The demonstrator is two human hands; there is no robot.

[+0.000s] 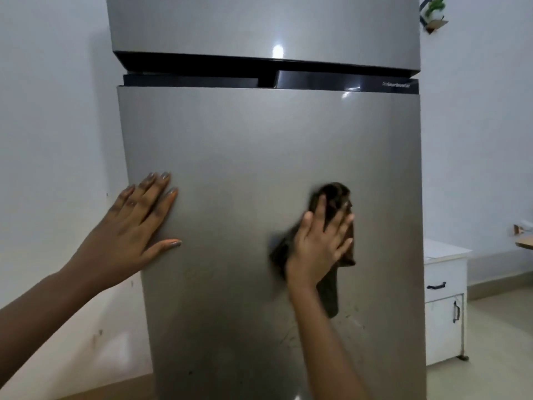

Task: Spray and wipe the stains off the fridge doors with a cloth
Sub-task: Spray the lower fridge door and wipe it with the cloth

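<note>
Squarely ahead stands a silver two-door fridge, and its lower door [245, 157] fills most of the view. Against that door, right of its middle, the right hand [320, 243] presses a dark cloth [331, 197] flat on the metal; the fingers [337, 223] are spread over the cloth rather than curled round it, pinning it to the surface. Part of the cloth bunches above the fingertips and a loose end hangs below the wrist. The hand and cloth are blurred. Just below the cloth on the door are faint scuffed smears [352, 319]. At the door's left edge the left hand [138, 226] lies flat with its fingers [155, 189] released and splayed, the thumb stretched out across the metal, holding nothing. Above the door a dark band separates it from the upper door [230, 21]. Right of the door, on the floor, stands a white cabinet [444, 301] with dark handles.
</note>
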